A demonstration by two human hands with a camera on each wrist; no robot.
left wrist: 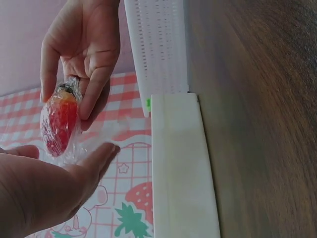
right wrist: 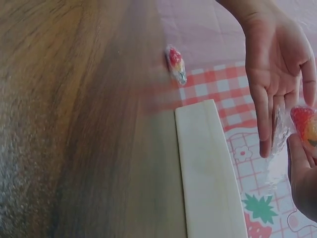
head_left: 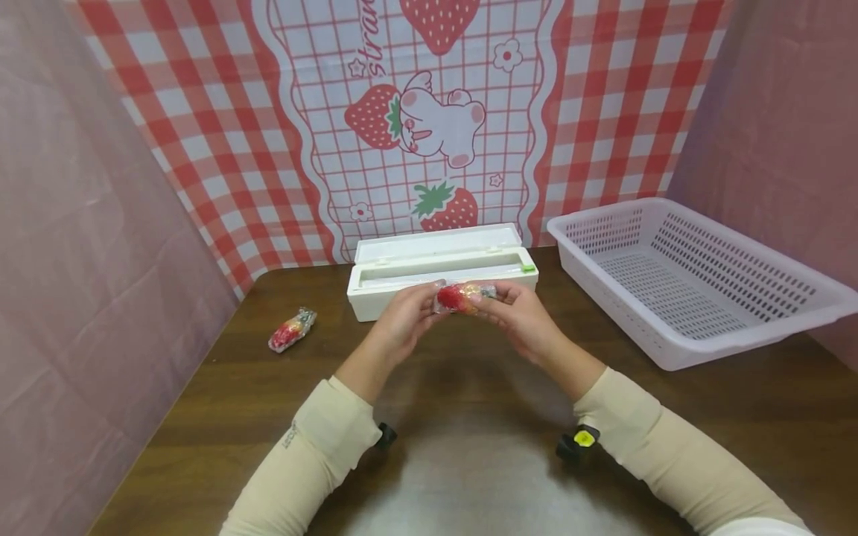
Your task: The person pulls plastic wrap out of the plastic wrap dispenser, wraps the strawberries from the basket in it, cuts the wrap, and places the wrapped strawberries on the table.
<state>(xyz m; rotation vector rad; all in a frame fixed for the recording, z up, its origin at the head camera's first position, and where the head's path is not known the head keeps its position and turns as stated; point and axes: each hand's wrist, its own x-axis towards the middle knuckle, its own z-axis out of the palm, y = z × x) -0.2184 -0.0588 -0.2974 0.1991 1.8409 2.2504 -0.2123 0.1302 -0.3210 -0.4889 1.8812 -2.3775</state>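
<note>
A red-and-yellow strawberry [head_left: 459, 298] in clear plastic film is held up between both hands, in front of a white cling film box. My right hand [head_left: 523, 320] pinches it near its dark leafy end, thumb on one side and fingers on the other, as the left wrist view shows. My left hand [head_left: 405, 320] is at the red tip. In the right wrist view the left hand's fingers [right wrist: 265, 119] are straight, touching loose film [right wrist: 278, 148] that sticks out beside the strawberry. The left thumb stands apart from those fingers.
The cling film box [head_left: 382, 304] has its lid raised at the back and a green slider [head_left: 528, 268] at its right end. Another wrapped strawberry [head_left: 293, 330] lies on the table [head_left: 268, 417] at left. A white perforated basket [head_left: 610, 313] stands at right. A strawberry-print cloth hangs behind.
</note>
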